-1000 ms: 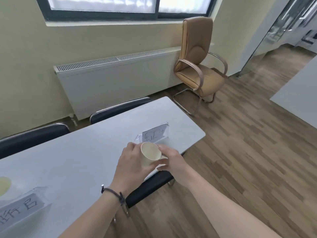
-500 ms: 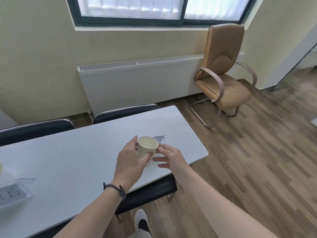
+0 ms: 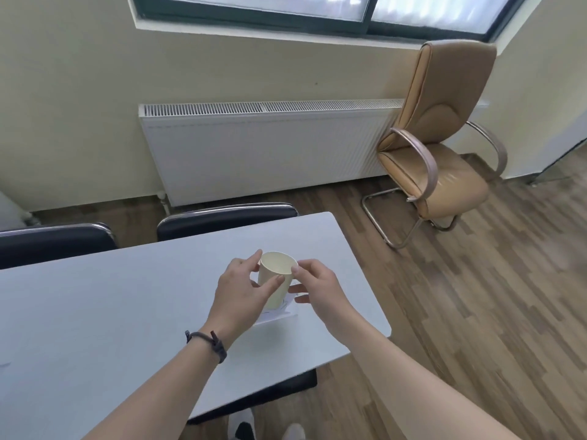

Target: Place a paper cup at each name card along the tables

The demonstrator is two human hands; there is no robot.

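Observation:
A cream paper cup (image 3: 277, 272) is upright over the white table (image 3: 120, 312), near its right end. My left hand (image 3: 241, 295) is wrapped around the cup's side, thumb in front and fingers behind. My right hand (image 3: 317, 292) touches the cup's rim with thumb and fingertip, its other fingers spread. A clear name card holder (image 3: 279, 314) sits on the table right under both hands and is mostly hidden by them. Whether the cup's base touches the table cannot be seen.
Two black chair backs (image 3: 225, 219) (image 3: 54, 242) line the far side of the table. A tan leather armchair (image 3: 441, 144) stands on the wood floor at right, before a white radiator (image 3: 263, 147). My shoes (image 3: 244, 428) show below the table's near edge.
The view has swung left and up, so the second name card at far left has left the frame. The cup went from tilted to upright and moved forward over the name card.

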